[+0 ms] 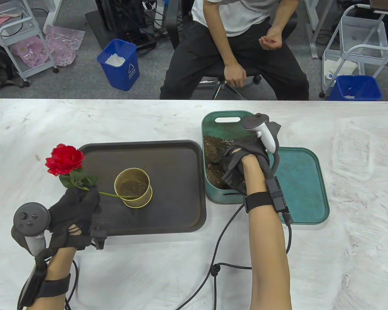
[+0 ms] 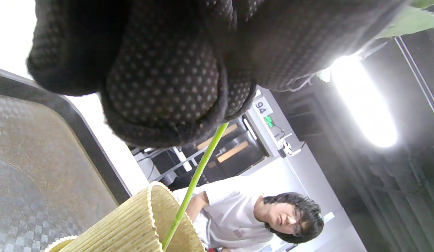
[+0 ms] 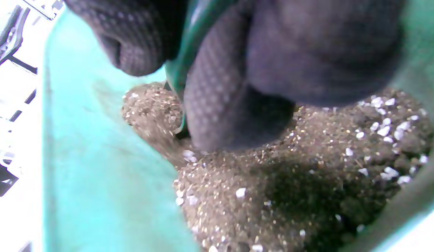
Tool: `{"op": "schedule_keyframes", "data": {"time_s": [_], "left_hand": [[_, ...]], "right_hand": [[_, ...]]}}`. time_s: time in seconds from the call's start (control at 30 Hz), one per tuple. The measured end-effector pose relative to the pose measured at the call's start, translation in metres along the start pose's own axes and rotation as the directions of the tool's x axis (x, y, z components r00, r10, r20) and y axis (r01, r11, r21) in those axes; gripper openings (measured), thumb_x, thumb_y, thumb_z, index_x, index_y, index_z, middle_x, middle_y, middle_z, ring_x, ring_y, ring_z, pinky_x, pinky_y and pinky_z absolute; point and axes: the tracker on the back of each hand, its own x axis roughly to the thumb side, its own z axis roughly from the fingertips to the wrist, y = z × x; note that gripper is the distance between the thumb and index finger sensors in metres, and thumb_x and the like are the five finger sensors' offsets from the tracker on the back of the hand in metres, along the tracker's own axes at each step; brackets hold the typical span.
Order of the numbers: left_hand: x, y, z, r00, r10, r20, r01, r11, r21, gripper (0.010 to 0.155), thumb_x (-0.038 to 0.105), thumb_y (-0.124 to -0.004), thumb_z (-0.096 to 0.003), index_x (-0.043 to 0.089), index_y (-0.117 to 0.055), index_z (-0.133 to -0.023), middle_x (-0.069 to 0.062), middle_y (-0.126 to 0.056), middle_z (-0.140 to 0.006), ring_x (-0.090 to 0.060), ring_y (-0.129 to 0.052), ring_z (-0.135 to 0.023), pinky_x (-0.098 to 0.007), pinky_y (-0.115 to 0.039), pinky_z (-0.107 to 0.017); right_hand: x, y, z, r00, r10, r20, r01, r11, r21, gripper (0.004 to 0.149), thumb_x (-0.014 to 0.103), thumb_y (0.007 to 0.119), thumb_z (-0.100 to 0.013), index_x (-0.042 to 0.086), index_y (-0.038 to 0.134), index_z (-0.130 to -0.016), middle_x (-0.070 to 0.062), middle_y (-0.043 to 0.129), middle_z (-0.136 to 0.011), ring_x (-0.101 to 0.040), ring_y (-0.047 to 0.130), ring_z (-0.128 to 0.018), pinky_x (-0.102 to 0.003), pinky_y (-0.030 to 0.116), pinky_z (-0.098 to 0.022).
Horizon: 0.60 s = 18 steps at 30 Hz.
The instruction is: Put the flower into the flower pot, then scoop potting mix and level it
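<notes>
A red flower point(image 1: 65, 159) leans out to the left, its green stem point(image 1: 113, 195) running into the ribbed yellow pot point(image 1: 133, 188), which has some soil in it. My left hand point(image 1: 76, 206) grips the stem just left of the pot; in the left wrist view the stem point(image 2: 194, 183) drops from my fingers point(image 2: 160, 87) into the pot point(image 2: 132, 224). My right hand point(image 1: 237, 161) is down inside the green bin point(image 1: 210, 127) of potting mix point(image 1: 213, 150). Its fingers point(image 3: 217, 105) curl round a green scoop point(image 3: 183, 59) dug into the mix point(image 3: 273, 196).
The pot stands on a dark tray point(image 1: 177, 180). The bin's green lid point(image 1: 304, 187) lies right of the bin. A cable point(image 1: 218, 255) crosses the white cloth near the front. A person sits beyond the table's far edge.
</notes>
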Motion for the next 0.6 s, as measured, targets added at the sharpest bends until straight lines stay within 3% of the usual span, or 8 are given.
{"op": "schedule_keyframes", "data": {"time_s": [0.33, 0.6], "left_hand": [[0.000, 0.000, -0.001, 1.000, 0.007, -0.002, -0.007, 1.000, -0.005, 0.045, 0.046, -0.089, -0.0390, 0.020, -0.089, -0.076, 0.004, -0.104, -0.058, -0.015, -0.113, -0.023, -0.035, -0.097, -0.028], [0.000, 0.000, -0.001, 1.000, 0.018, -0.009, -0.018, 1.000, -0.007, 0.045, 0.046, -0.089, -0.0391, 0.020, -0.089, -0.076, 0.004, -0.104, -0.058, -0.015, -0.113, -0.023, -0.034, -0.097, -0.028]], "right_hand": [[-0.022, -0.001, 0.015, 0.983, -0.186, 0.003, 0.186, 0.982, 0.042, 0.054, 0.032, 0.075, -0.041, 0.000, 0.072, -0.085, -0.017, 0.096, -0.061, -0.024, 0.108, -0.024, -0.033, 0.096, -0.010], [-0.034, -0.008, 0.044, 0.942, -0.334, 0.035, 0.335, 0.942, -0.010, 0.054, 0.032, 0.074, -0.042, 0.001, 0.071, -0.085, -0.017, 0.096, -0.062, -0.024, 0.108, -0.025, -0.033, 0.097, -0.010]]}}
